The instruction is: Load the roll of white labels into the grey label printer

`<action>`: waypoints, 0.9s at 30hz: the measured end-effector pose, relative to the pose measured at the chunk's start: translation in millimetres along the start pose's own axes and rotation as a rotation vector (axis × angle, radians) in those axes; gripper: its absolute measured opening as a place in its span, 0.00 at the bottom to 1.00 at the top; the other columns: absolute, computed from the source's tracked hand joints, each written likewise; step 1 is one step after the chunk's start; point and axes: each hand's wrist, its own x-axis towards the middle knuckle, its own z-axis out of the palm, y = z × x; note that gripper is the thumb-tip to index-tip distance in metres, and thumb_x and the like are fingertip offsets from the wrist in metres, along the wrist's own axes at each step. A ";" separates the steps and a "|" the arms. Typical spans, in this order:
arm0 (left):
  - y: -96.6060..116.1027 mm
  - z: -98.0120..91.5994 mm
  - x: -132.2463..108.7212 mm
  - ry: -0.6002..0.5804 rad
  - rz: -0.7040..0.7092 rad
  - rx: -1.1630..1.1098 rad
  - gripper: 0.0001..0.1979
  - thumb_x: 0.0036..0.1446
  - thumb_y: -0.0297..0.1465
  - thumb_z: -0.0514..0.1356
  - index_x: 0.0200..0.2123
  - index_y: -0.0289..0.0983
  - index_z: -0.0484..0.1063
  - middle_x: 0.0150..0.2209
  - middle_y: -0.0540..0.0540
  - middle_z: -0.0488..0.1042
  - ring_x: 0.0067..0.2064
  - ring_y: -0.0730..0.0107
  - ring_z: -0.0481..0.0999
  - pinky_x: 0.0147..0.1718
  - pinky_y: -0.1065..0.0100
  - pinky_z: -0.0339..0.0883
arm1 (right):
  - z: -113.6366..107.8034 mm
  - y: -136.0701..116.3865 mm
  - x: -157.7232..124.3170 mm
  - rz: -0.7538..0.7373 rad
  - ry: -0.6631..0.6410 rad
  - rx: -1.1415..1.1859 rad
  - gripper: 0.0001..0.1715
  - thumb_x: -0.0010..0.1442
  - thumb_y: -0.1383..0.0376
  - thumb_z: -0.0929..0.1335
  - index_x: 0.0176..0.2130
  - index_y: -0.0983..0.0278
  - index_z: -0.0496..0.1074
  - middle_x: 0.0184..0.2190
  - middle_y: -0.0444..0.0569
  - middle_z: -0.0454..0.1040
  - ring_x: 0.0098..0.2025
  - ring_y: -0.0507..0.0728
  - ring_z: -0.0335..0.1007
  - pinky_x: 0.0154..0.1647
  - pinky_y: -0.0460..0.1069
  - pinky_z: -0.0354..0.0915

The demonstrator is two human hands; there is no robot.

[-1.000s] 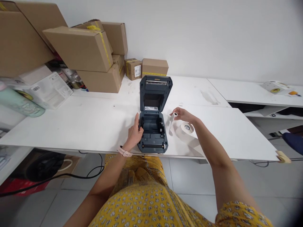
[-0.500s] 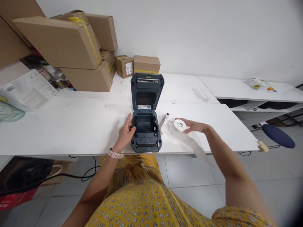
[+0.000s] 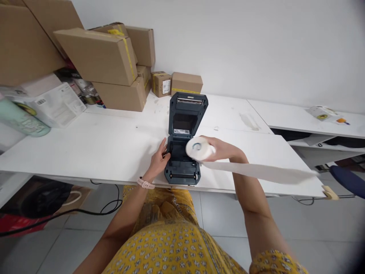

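A dark grey label printer (image 3: pixel 182 167) stands on the table with its lid (image 3: pixel 188 114) raised and its inside exposed. My left hand (image 3: pixel 159 161) grips the printer's left side wall, the thumb over the rim and the fingers along the outside. In my right hand (image 3: pixel 221 148) is a white label roll (image 3: pixel 196 148), slightly blurred, held over the right part of the printer's opening. From the roll a loose paper strip (image 3: pixel 256 173) trails off to the right, across my forearm. The roll covers part of the printer's bay.
Cardboard boxes (image 3: pixel 97 57) are stacked at the back left, with two smaller boxes (image 3: pixel 186 82) behind the printer. A green bottle (image 3: pixel 28 120) and a white box (image 3: pixel 59 104) lie at far left. A blue stool seat (image 3: pixel 348 180) stands beyond the table's right end.
My right hand has lifted the label roll from the table and carried it left over the printer, the strip swinging out rightward. My left hand stays at the printer. The view has shifted slightly.
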 end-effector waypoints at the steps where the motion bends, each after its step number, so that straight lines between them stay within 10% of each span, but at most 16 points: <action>1: 0.8 0.1 -0.4 -0.002 -0.002 0.012 0.40 0.62 0.33 0.58 0.74 0.40 0.45 0.68 0.37 0.64 0.67 0.56 0.67 0.67 0.51 0.58 | -0.7 -12.6 16.5 0.016 -0.050 -0.072 0.41 0.48 0.48 0.76 0.57 0.60 0.70 0.50 0.51 0.78 0.51 0.64 0.74 0.50 0.55 0.69; 6: 4.7 -0.7 -3.3 -0.005 0.010 0.079 0.40 0.61 0.31 0.57 0.74 0.40 0.45 0.67 0.37 0.67 0.62 0.54 0.73 0.62 0.50 0.64 | 16.5 -39.0 72.2 0.179 -0.203 -0.452 0.39 0.43 0.49 0.77 0.52 0.58 0.72 0.48 0.50 0.79 0.49 0.67 0.75 0.49 0.57 0.66; 18: 9.2 -1.4 -6.6 -0.005 0.041 0.157 0.38 0.63 0.33 0.54 0.74 0.43 0.45 0.67 0.39 0.66 0.64 0.52 0.71 0.61 0.51 0.65 | 52.1 -12.2 100.7 0.293 -0.291 -0.686 0.41 0.49 0.45 0.74 0.56 0.64 0.72 0.49 0.59 0.79 0.53 0.72 0.73 0.62 0.65 0.53; 27: 8.3 1.8 -7.4 0.032 0.027 0.125 0.36 0.63 0.33 0.55 0.73 0.42 0.50 0.66 0.41 0.69 0.64 0.54 0.72 0.63 0.53 0.63 | 90.1 -30.8 22.1 0.007 0.098 -0.531 0.30 0.72 0.53 0.61 0.67 0.61 0.62 0.67 0.57 0.66 0.70 0.65 0.59 0.71 0.67 0.50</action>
